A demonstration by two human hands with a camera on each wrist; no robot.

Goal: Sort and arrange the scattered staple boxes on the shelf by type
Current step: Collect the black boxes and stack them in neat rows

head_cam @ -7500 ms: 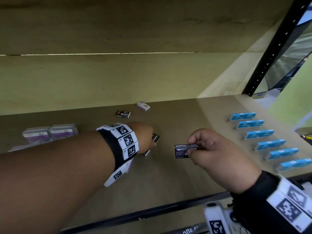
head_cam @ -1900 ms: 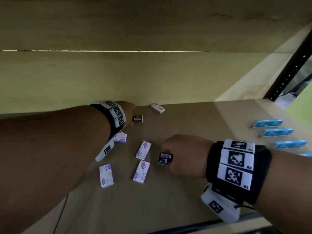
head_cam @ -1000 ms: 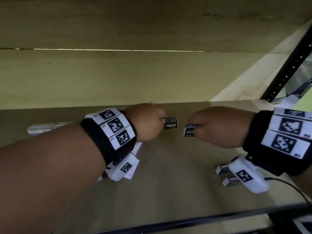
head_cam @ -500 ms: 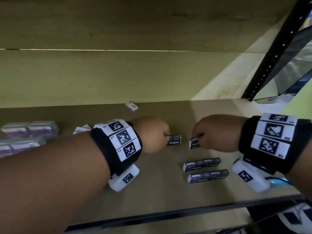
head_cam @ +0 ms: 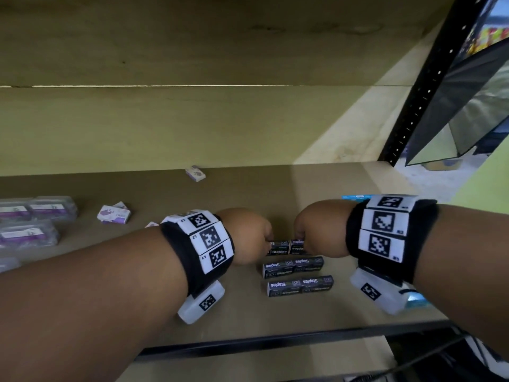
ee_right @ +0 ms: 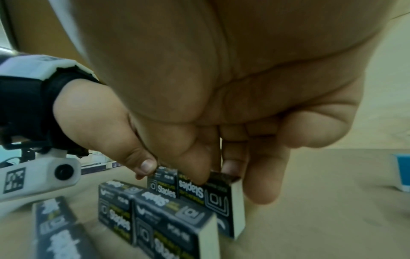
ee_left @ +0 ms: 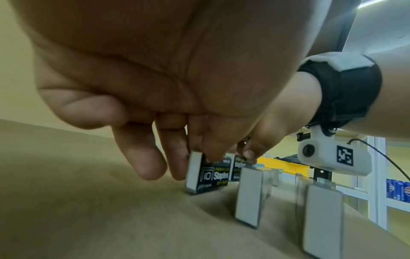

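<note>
On the brown shelf, my left hand pinches a black staple box between thumb and fingers. My right hand pinches a second black box. The two boxes meet end to end and stand on edge on the shelf. Just in front of them lie two rows of black boxes. In the left wrist view my left hand holds its box by the top. In the right wrist view my right hand grips its box the same way.
White-and-purple boxes lie loose at the back and at the left. Clear plastic cases with purple labels sit at the far left. Blue boxes show behind my right wrist. A black upright marks the shelf's right end.
Both hands have come lower and closer together. The two black boxes, held apart half a second ago, now touch end to end behind the two rows.
</note>
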